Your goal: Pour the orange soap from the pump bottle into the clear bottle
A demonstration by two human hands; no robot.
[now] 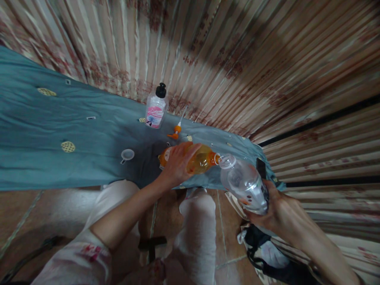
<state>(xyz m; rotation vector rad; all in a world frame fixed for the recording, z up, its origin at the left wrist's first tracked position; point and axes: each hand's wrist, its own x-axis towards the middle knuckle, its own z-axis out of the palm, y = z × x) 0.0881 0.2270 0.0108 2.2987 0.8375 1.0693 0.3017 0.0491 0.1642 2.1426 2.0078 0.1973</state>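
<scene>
Head view: amber bottle [202, 158], at centre of frame, lying nearly on its side, narrow orange neck towards the right. Clamped from above in the fingers of the left hand [178, 161], label partly covered. Clear bottle [240, 180], right of centre, tilted, mouth to the upper left, base to the lower right. Gripped round its lower part by the fingers of the right hand [274, 204], some hidden behind it. Mouths of both bottles face to face; cannot tell whether touching.

On the worktop [97, 136], under blue-green cloth with yellow printed motifs:
– Pump-top bottle [156, 113], clear, black cap, pink and white label; upright, above and left of centre.
– Orange pump head [177, 130], pale stem towards the top of the frame; lying just right of the above.
– Pale round disc [127, 154], left of centre, well apart from the other items.

Surroundings: pleated curtain [208, 47] with reddish print, across the top and right; tiled floor [18, 221], lower left; pale-clad legs [197, 225], bottom centre; dark and pale bundle [268, 251], lower right, nature unclear.
</scene>
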